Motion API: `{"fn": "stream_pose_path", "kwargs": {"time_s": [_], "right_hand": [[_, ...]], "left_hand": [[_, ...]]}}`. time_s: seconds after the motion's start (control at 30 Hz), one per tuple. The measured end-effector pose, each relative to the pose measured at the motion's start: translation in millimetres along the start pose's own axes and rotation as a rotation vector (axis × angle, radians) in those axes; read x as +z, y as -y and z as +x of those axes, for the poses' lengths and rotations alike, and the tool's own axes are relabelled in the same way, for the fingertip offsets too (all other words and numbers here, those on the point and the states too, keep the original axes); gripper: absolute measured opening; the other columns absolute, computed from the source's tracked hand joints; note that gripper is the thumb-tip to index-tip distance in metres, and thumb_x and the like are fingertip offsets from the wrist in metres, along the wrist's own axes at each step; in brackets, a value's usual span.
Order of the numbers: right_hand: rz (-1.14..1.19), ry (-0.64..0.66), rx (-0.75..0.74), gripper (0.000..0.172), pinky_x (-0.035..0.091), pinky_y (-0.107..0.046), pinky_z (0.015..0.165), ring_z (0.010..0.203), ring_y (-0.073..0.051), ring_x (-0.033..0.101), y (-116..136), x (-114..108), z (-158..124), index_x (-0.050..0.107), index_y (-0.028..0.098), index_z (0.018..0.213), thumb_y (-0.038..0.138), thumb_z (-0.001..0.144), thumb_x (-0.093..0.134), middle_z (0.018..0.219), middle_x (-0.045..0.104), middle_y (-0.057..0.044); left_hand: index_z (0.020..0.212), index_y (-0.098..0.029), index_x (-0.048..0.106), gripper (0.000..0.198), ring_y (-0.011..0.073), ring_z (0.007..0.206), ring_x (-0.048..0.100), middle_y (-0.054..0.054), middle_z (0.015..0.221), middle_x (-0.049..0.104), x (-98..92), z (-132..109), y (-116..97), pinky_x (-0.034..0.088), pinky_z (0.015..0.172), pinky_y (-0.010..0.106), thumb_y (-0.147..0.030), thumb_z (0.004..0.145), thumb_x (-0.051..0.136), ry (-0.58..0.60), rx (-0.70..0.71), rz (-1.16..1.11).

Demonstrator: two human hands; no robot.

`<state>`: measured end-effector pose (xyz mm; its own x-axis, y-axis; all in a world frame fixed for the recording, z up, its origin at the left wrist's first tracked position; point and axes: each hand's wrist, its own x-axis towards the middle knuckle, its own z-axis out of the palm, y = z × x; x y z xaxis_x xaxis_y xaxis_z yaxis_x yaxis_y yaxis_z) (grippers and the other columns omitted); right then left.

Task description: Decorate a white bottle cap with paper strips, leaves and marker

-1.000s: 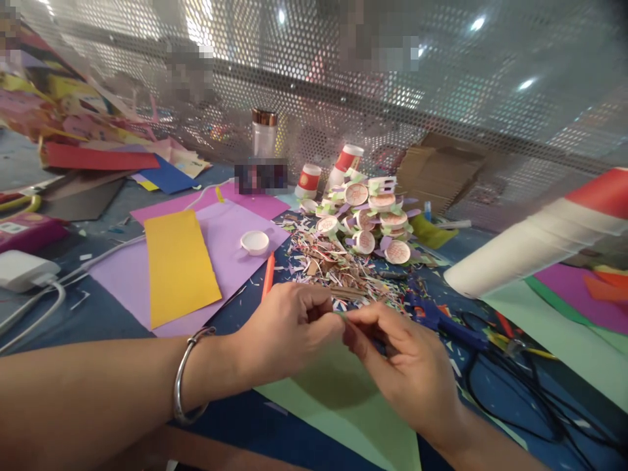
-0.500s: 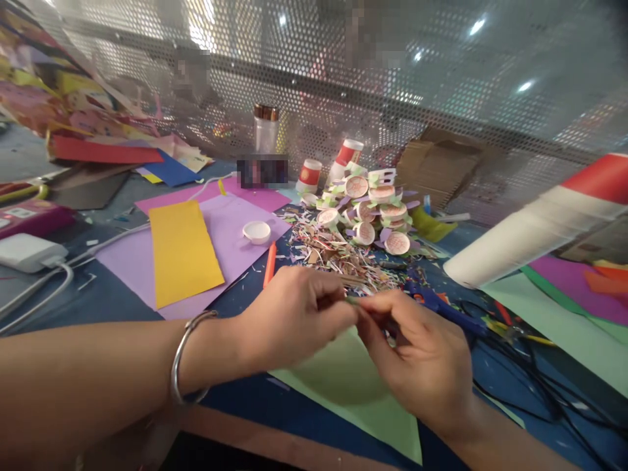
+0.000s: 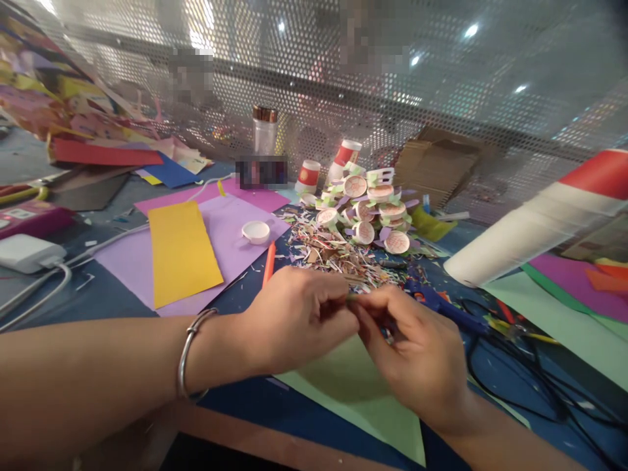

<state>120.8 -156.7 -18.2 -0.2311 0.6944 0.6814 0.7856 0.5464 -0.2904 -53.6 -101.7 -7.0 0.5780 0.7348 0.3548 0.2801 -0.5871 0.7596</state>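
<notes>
My left hand (image 3: 294,317) and my right hand (image 3: 417,353) meet at the fingertips over a light green paper sheet (image 3: 363,399). Both pinch a small thin green piece (image 3: 354,297) between thumb and fingers; most of it is hidden by my fingers. A silver bangle (image 3: 189,353) sits on my left wrist. Just beyond my hands lies a heap of paper scraps (image 3: 343,258), and behind it a pile of decorated round caps (image 3: 373,212).
Purple paper (image 3: 220,242) with a yellow sheet (image 3: 181,252) and a white lid (image 3: 256,231) lies left. An orange pen (image 3: 268,261), a blue glue gun (image 3: 441,307) with black cables, stacked paper cups (image 3: 530,229), a white charger (image 3: 27,252), and a perforated metal screen (image 3: 441,85) surround.
Both hands drifted slightly up and right on the sheet, staying pinched together on the small piece. The view shifted a little.
</notes>
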Motion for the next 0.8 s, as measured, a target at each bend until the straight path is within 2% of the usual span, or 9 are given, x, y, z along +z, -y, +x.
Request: {"fn": "stream_pose_path", "kwargs": {"time_s": [0.03, 0.1, 0.2, 0.3, 0.43, 0.57, 0.8], "right_hand": [[0.001, -0.011, 0.004, 0.008, 0.047, -0.022, 0.056, 0.054, -0.01, 0.062, 0, -1, 0, 0.064, 0.018, 0.084, 0.014, 0.091, 0.063, 0.064, 0.065, 0.003], [0.001, -0.026, 0.024, 0.007, 0.048, -0.022, 0.057, 0.054, -0.01, 0.061, 0, -3, -1, 0.065, 0.019, 0.085, 0.014, 0.091, 0.063, 0.065, 0.066, 0.003], [0.015, -0.033, 0.053, 0.007, 0.05, -0.023, 0.059, 0.056, -0.01, 0.062, -2, -5, 1, 0.067, 0.019, 0.088, 0.015, 0.092, 0.064, 0.067, 0.067, 0.003], [0.014, -0.047, 0.039, 0.006, 0.053, -0.023, 0.064, 0.062, -0.011, 0.064, -6, -5, 1, 0.069, 0.019, 0.092, 0.016, 0.094, 0.064, 0.074, 0.071, 0.001], [0.007, -0.05, 0.0, 0.009, 0.056, -0.024, 0.07, 0.068, -0.012, 0.068, -9, -4, 0, 0.069, 0.019, 0.1, 0.014, 0.094, 0.065, 0.084, 0.076, -0.001], [0.015, -0.035, -0.015, 0.014, 0.057, -0.024, 0.075, 0.074, -0.012, 0.071, -9, -4, 0, 0.069, 0.018, 0.105, 0.012, 0.094, 0.064, 0.088, 0.077, -0.002], [0.016, 0.008, -0.02, 0.024, 0.06, -0.025, 0.076, 0.076, -0.013, 0.073, -7, -4, 2, 0.068, 0.017, 0.116, 0.011, 0.093, 0.062, 0.098, 0.079, -0.006]], "left_hand": [[0.056, -0.017, 0.039, 0.025, 0.0058, 0.052, 0.035, -0.007, 0.054, 0.038, 0.1, 0, 0, 0.025, 0.051, 0.023, -0.013, 0.074, 0.056, -0.005, 0.059, 0.01], [0.059, -0.017, 0.047, 0.02, 0.0061, 0.053, 0.04, -0.006, 0.055, 0.044, -0.2, 0, 1, 0.029, 0.051, 0.022, -0.013, 0.077, 0.056, 0.007, 0.028, -0.026], [0.076, -0.015, 0.064, 0.013, 0.0106, 0.06, 0.06, -0.001, 0.065, 0.064, -2.3, 3, 6, 0.044, 0.056, 0.022, -0.021, 0.085, 0.056, 0.122, -0.194, -0.28], [0.084, -0.011, 0.069, 0.022, 0.0155, 0.073, 0.072, 0.007, 0.08, 0.073, -6.1, 6, 8, 0.057, 0.069, 0.026, -0.028, 0.09, 0.057, 0.221, -0.359, -0.581], [0.083, -0.009, 0.072, 0.032, 0.0139, 0.073, 0.073, 0.008, 0.082, 0.074, -10.2, 6, 10, 0.059, 0.071, 0.024, -0.033, 0.096, 0.056, 0.255, -0.406, -0.717], [0.088, -0.01, 0.073, 0.023, 0.0121, 0.073, 0.073, 0.005, 0.083, 0.074, -10.6, 7, 13, 0.059, 0.07, 0.022, -0.029, 0.095, 0.061, 0.321, -0.412, -0.785], [0.087, -0.01, 0.07, 0.01, 0.0104, 0.072, 0.072, 0.003, 0.08, 0.073, -8.8, 8, 15, 0.058, 0.071, 0.021, -0.019, 0.091, 0.066, 0.299, -0.469, -0.834]]}}
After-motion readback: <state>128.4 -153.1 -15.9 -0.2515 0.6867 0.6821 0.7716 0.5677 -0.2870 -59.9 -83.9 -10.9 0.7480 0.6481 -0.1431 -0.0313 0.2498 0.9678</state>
